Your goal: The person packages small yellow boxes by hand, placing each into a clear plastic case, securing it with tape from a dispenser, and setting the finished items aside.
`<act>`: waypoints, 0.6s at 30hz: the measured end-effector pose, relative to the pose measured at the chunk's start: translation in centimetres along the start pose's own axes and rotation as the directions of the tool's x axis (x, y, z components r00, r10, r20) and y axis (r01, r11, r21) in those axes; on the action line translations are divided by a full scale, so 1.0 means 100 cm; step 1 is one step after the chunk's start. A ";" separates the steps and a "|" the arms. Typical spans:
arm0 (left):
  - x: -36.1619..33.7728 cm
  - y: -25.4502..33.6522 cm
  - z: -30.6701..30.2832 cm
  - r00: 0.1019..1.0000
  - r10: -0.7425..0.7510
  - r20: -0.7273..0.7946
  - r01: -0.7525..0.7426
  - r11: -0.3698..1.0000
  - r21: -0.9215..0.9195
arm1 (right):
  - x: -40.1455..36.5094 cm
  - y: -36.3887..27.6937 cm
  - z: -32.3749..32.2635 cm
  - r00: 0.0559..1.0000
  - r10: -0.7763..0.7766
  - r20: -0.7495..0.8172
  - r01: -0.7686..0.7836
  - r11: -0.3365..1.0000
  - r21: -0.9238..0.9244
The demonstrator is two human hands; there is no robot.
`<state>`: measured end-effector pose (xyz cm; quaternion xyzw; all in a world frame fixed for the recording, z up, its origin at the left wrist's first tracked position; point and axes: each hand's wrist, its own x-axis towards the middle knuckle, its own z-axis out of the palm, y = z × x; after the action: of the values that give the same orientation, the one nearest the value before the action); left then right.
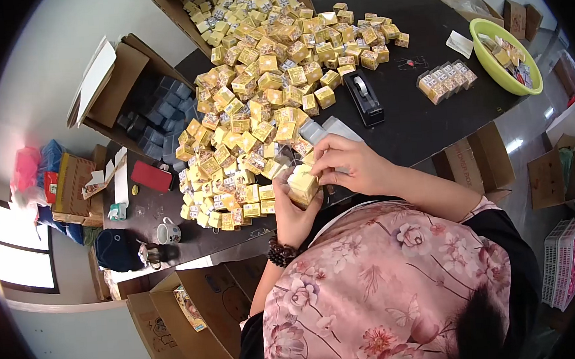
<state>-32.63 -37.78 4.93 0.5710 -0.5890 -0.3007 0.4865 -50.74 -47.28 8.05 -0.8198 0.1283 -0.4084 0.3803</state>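
Observation:
My left hand (292,215) is wrapped around a small yellow box (301,184) close to my body, at the table's near edge. Thumb and fingers of my right hand (352,165) are pinched together at the box's upper right side; what lies between them is too small to make out. Just beyond my hands, clear plastic cases (329,129) lie on the table. A big heap of similar yellow boxes (257,119) spreads out in front, reaching up to my left hand. A black tape dispenser (365,99) stands beyond my right hand.
The dark table (423,135) bears packed boxes (446,81) in clear plastic and a yellow-green basin (535,85) of loose pieces. Left are a carton (120,78) beside clear cases, a red flat object (151,176) and a mug (168,231). Open cartons (203,310) stand below.

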 end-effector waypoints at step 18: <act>-0.002 0.005 0.000 0.978 -0.074 0.193 0.115 0.970 -0.213 | 0.003 -0.021 -0.013 0.996 0.093 0.011 -0.094 0.994 0.057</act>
<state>-32.83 -37.48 5.36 0.5103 -0.5659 -0.4390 0.4762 -51.79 -46.67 10.25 -0.8034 0.1531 -0.3903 0.4228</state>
